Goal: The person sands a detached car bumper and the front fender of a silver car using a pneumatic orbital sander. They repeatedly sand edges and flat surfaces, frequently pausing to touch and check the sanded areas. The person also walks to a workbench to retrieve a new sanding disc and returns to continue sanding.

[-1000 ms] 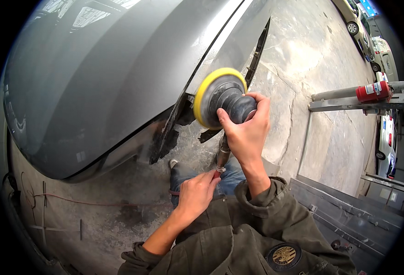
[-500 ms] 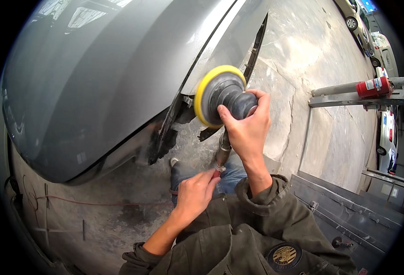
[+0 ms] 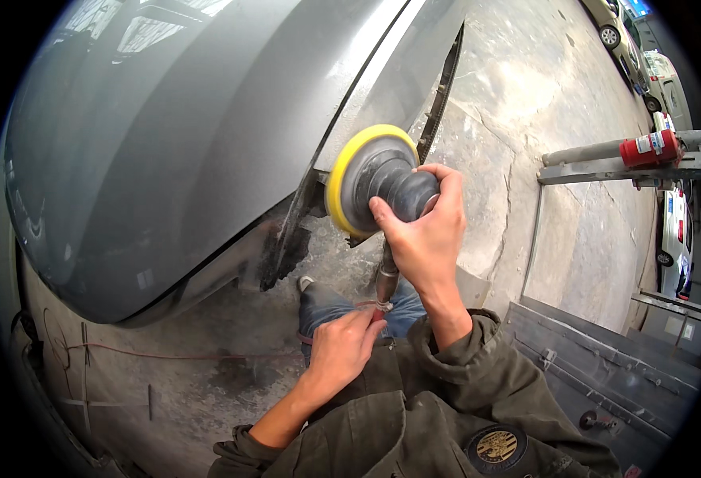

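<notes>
My right hand (image 3: 430, 247) is wrapped round the dark ribbed head of an air sander (image 3: 370, 175), thumb on the near side. The sander's round pad with a yellow rim faces the grey car's fender (image 3: 378, 99), at its front corner; whether it touches there is hidden behind the tool. Below the head, a metal air fitting (image 3: 385, 284) joins the red air hose (image 3: 378, 314). My left hand (image 3: 339, 350) is closed round that hose just under the fitting. To the left spreads the car's glossy grey hood (image 3: 183, 167).
Broken dark edges (image 3: 287, 253) hang under the car's corner. The red hose trails over the concrete floor at lower left. A metal post carries a red cylinder (image 3: 650, 149) at right. Dark metal panels (image 3: 605, 366) lie at lower right; several parked cars stand beyond.
The sander and my right hand have shifted slightly left and down, toward me. My left hand has moved a little down and stays on the hose.
</notes>
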`<act>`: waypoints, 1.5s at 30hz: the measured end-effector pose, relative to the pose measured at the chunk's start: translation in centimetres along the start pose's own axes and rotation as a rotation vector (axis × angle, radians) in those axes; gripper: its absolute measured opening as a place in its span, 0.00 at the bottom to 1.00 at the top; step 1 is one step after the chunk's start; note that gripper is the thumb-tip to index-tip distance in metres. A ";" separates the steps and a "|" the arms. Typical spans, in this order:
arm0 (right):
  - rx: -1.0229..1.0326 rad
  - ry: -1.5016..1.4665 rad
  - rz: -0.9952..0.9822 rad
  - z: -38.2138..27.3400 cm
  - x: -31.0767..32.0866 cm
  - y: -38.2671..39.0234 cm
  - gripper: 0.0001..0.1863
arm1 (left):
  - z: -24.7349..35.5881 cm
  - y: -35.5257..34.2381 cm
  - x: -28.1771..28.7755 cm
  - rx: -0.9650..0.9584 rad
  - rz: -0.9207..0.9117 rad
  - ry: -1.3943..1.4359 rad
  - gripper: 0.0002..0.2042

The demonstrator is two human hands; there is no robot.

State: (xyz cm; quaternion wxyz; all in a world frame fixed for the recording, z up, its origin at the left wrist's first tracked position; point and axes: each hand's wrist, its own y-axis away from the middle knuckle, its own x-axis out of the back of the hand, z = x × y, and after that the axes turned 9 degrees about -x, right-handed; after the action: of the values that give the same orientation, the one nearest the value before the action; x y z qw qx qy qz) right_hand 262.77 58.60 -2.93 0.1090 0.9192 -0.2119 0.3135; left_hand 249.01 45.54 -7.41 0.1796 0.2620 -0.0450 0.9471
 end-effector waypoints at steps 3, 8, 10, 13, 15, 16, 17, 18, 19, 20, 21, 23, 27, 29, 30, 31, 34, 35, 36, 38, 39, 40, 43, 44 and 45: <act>-0.024 -0.022 0.000 0.2 0.0 -0.2 0.33 | 0.0 -0.1 0.2 0.013 -0.028 0.002 0.09; 0.025 -0.056 0.021 0.5 -0.2 -0.6 0.32 | 0.1 -0.5 0.2 0.003 -0.008 0.009 0.10; -0.015 -0.009 -0.022 -0.3 0.3 -0.1 0.32 | 0.0 -0.5 0.1 0.000 -0.006 0.003 0.09; -0.011 -0.042 0.051 0.8 -0.4 -1.4 0.32 | -0.1 -0.6 0.0 0.002 0.009 -0.004 0.09; -0.050 -0.099 0.086 1.3 -0.1 -1.9 0.33 | 0.5 -1.5 0.4 0.020 0.008 0.009 0.10; -0.056 -0.123 0.086 1.5 0.0 -1.8 0.33 | 0.4 -1.4 0.2 0.016 0.004 0.005 0.10; -0.063 -0.146 0.086 1.5 0.1 -1.6 0.33 | 0.3 -1.3 0.0 0.011 -0.001 0.002 0.10; -0.056 -0.124 0.074 1.1 0.1 -1.2 0.33 | 0.1 -1.2 -0.1 0.006 -0.005 -0.001 0.10; -0.042 -0.109 0.061 1.0 0.0 -1.0 0.33 | 0.1 -1.0 -0.1 0.007 -0.005 -0.001 0.10; -0.028 -0.093 0.047 1.0 -0.1 -0.8 0.33 | 0.0 -0.8 0.0 0.007 -0.004 -0.001 0.10; -0.014 -0.078 0.034 0.9 -0.3 -0.6 0.33 | 0.0 -0.6 0.1 0.008 -0.003 0.000 0.10; -0.036 -0.109 0.011 0.5 -0.4 -0.5 0.33 | 0.1 -0.5 0.4 0.028 -0.003 -0.011 0.10; -0.038 -0.125 -0.015 0.8 -0.5 -0.7 0.33 | 0.2 -0.7 0.6 0.036 -0.001 -0.025 0.10; -0.030 -0.109 -0.026 0.6 -0.3 -0.7 0.33 | 0.2 -0.7 0.5 0.030 0.001 -0.022 0.10; -0.023 -0.105 -0.026 0.5 -0.4 -0.7 0.33 | 0.2 -0.7 0.4 0.028 0.001 -0.020 0.10; -0.017 -0.102 -0.022 0.4 -0.4 -0.8 0.33 | 0.2 -0.8 0.5 0.033 0.003 -0.021 0.10; 0.022 -0.147 0.001 0.9 -0.8 -1.2 0.33 | 0.2 -1.0 0.7 0.045 -0.001 -0.028 0.10; 0.000 -0.138 -0.014 0.7 -0.7 -1.2 0.33 | 0.2 -1.1 0.7 0.047 -0.008 -0.032 0.10; -0.022 -0.128 -0.030 0.3 -0.5 -1.0 0.33 | 0.2 -1.1 0.8 0.049 -0.014 -0.037 0.10; -0.021 -0.128 -0.030 0.2 -0.5 -1.1 0.33 | 0.1 -1.0 0.6 0.050 -0.001 -0.034 0.10; 0.003 -0.139 -0.016 0.3 -0.7 -1.2 0.33 | 0.1 -1.0 0.5 0.051 0.005 -0.033 0.10; 0.024 -0.148 -0.001 0.5 -0.9 -1.3 0.33 | 0.1 -1.1 0.6 0.057 0.006 -0.033 0.09; 0.009 -0.188 0.027 1.3 -1.1 -1.7 0.33 | 0.1 -1.3 0.7 0.054 0.011 -0.027 0.09; 0.004 -0.178 0.004 1.2 -0.8 -1.5 0.33 | 0.1 -1.1 0.5 0.039 0.015 -0.022 0.09; 0.002 -0.153 -0.001 0.7 -0.6 -1.4 0.33 | 0.0 -1.1 0.4 0.024 0.018 -0.016 0.09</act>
State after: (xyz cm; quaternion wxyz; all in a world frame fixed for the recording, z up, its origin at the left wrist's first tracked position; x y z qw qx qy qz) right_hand 263.39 59.75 -3.96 0.0916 0.9407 -0.2190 0.2423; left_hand 249.08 46.67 -7.16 0.1675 0.2715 -0.0375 0.9470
